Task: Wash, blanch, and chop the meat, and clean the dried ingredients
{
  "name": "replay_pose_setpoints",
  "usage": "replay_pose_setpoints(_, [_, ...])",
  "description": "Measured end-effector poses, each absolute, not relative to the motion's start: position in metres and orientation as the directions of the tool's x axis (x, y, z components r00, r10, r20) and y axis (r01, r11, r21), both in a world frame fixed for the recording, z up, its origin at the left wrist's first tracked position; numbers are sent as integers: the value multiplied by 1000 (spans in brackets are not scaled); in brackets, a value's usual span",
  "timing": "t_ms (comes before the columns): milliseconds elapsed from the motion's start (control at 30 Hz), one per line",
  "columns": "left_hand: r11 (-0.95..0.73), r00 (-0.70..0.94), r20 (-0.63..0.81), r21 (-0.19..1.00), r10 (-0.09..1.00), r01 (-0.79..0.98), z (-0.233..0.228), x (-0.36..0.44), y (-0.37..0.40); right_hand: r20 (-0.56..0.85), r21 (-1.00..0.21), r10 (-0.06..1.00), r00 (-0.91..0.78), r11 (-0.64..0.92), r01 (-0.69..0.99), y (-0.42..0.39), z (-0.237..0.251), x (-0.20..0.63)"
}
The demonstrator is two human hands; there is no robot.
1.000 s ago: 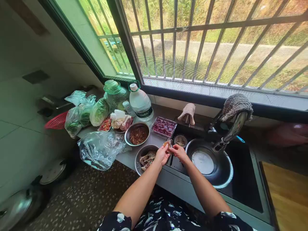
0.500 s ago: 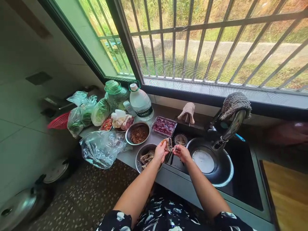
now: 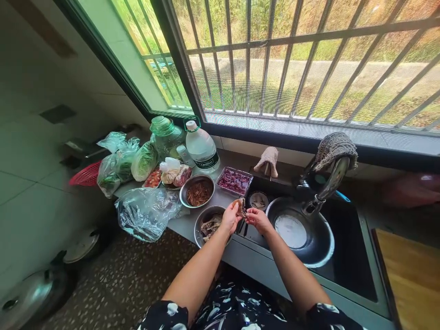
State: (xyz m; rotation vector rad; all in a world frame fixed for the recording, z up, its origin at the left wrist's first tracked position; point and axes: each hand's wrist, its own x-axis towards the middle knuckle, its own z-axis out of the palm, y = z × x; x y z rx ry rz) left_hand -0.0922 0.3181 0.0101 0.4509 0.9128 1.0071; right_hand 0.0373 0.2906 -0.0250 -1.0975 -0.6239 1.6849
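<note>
My left hand (image 3: 231, 218) is closed on a soft, flat brown piece of food (image 3: 240, 208) with a dark inner side; its exact kind does not show. The fingertips of my right hand (image 3: 258, 219) pinch together at the right edge of this piece. Below my left hand, partly covered by it, a steel bowl (image 3: 197, 231) holds similar brownish-grey pieces. Just beyond my hands, a small round dish (image 3: 259, 200) with pale scraps stands at the sink's left end. Right of my right hand, a large metal basin (image 3: 326, 247) sits in the sink with a little water.
Behind stand a bowl of brown shreds (image 3: 183, 198), a plastic tray of dark red meat (image 3: 235, 180) and a large water bottle (image 3: 203, 149). Bagged greens (image 3: 144, 160) and a crumpled plastic bag (image 3: 146, 213) lie left. The faucet (image 3: 332, 183) overhangs the basin; a wooden board (image 3: 409, 275) is right.
My right hand has moved slightly left, its fingertips now against the brown piece's edge. The piece has turned a little in my left hand.
</note>
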Motion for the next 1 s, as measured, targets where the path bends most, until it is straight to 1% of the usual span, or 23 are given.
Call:
replay_pose_setpoints(167, [501, 235, -453, 661, 860, -559, 9, -95, 317, -345, -874, 938, 43, -304, -378, 291, -25, 40])
replay_pose_setpoints(233, [504, 241, -454, 654, 858, -564, 8, -95, 317, -316, -889, 947, 54, -276, -367, 290, -22, 40])
replay_pose_setpoints(300, [497, 234, -450, 658, 862, -565, 7, -93, 317, -276, -914, 960, 44, -248, -322, 290, -19, 39])
replay_pose_setpoints(367, [486, 223, -444, 665, 868, -567, 7, -92, 316, -220, -952, 975, 42, -205, -226, 290, -17, 37])
replay_pose_setpoints(433, [483, 224, -438, 669, 870, -565, 8, -90, 316, -160, -983, 985, 62, -154, -96, 291, -17, 36])
replay_pose_setpoints(500, [485, 229, -436, 675, 870, -556, 9, -89, 315, -120, -991, 989, 90, -124, 44, 292, -20, 35])
replay_pose_setpoints(567, [494, 226, -448, 680, 865, -542, 10, -89, 314, -109, -982, 990, 87, -121, 146, 295, -24, 37])
replay_pose_setpoints(633, [503, 220, -464, 674, 858, -541, 10, -89, 313, -129, -977, 990, 59, -137, 163, 296, -26, 40])
replay_pose_setpoints(700, [504, 213, -473, 662, 855, -555, 10, -90, 313, -167, -980, 984, 56, -172, 100, 297, -27, 43])
replay_pose_setpoints(800, [500, 196, -482, 657, 854, -564, 10, -90, 313, -179, -984, 976, 121, -180, -1, 296, -22, 45])
replay_pose_setpoints(867, [502, 194, -485, 662, 853, -556, 10, -90, 313, -138, -989, 982, 131, -144, 36, 295, -16, 42])
replay_pose_setpoints(1000, [513, 194, -490, 681, 850, -522, 10, -86, 312, -87, -968, 990, 112, -110, 224, 293, -6, 32])
